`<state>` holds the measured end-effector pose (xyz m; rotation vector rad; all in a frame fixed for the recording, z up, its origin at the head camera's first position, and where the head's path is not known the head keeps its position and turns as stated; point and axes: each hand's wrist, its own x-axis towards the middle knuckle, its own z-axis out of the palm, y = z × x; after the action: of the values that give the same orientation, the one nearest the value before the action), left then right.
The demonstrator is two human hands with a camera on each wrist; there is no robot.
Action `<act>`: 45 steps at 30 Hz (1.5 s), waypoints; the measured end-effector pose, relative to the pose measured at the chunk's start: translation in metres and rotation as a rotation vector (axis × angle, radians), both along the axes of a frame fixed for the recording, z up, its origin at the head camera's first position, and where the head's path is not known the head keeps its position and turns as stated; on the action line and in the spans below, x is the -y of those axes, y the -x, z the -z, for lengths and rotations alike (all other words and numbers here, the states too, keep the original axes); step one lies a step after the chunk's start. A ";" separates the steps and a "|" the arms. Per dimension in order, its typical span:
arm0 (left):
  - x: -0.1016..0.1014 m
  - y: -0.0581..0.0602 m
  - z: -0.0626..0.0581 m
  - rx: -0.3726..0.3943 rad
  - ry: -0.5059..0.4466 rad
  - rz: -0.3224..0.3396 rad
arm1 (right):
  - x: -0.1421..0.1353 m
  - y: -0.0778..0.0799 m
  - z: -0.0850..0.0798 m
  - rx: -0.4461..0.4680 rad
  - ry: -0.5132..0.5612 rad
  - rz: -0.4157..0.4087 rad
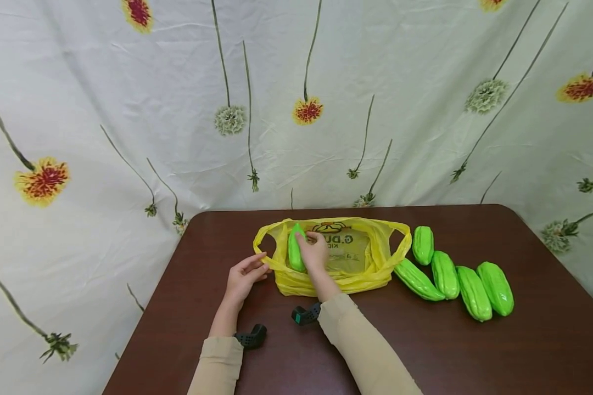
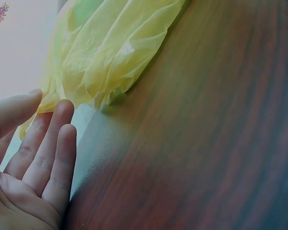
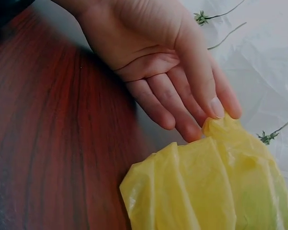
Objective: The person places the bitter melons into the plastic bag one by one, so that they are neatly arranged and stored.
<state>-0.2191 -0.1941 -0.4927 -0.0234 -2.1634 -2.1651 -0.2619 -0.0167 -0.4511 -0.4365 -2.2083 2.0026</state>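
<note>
A yellow plastic bag [image 1: 333,284] stands with its mouth spread wide on the table, a mirrored print showing on its inside back wall. My left hand [image 1: 246,277] pinches the bag's left handle between thumb and forefinger; the other fingers extend loosely below, as the left hand [image 2: 31,167] shows in its own wrist view. Inside the bag's left part, my right hand [image 1: 313,253] grips a bright green ridged gourd [image 1: 295,249], which stands nearly upright. The right wrist view shows mostly the left hand [image 3: 182,72] at the yellow plastic [image 3: 192,187].
Several similar green gourds [image 1: 473,293] lie to the right of the bag, the nearest one [image 1: 419,280] against its side. The dark brown table [image 1: 533,356] ends at the back before a pale flowered cloth [image 1: 415,66]. Each wrist carries a black band [image 1: 251,337].
</note>
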 end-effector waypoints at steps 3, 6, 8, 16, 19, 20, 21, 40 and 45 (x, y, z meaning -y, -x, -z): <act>0.000 0.000 0.001 -0.001 -0.001 0.001 | 0.001 0.000 0.003 0.007 -0.007 0.012; 0.000 0.000 0.001 -0.001 0.001 0.004 | 0.001 0.000 0.006 0.009 0.004 0.018; 0.000 0.000 0.001 -0.002 0.001 0.006 | 0.001 0.000 0.008 0.007 0.011 0.017; -0.001 0.000 0.000 -0.001 0.000 0.006 | -0.003 -0.004 0.008 -0.025 0.050 -0.006; -0.001 0.000 0.000 0.005 -0.001 0.003 | -0.005 -0.006 0.006 -0.045 0.064 -0.015; -0.001 0.000 0.000 0.007 -0.001 0.003 | -0.006 -0.007 0.005 -0.050 0.070 -0.019; -0.001 0.000 0.000 0.007 -0.003 0.001 | -0.007 -0.008 0.004 -0.056 0.075 -0.023; 0.000 0.001 0.001 0.000 -0.005 0.002 | -0.037 -0.025 -0.021 -0.148 0.180 -0.098; 0.000 0.001 0.000 -0.002 -0.003 0.002 | -0.047 -0.032 -0.029 -0.161 0.199 -0.122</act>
<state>-0.2199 -0.1941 -0.4929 -0.0275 -2.1608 -2.1684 -0.2298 0.0305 -0.4221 -0.1561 -1.9941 2.2432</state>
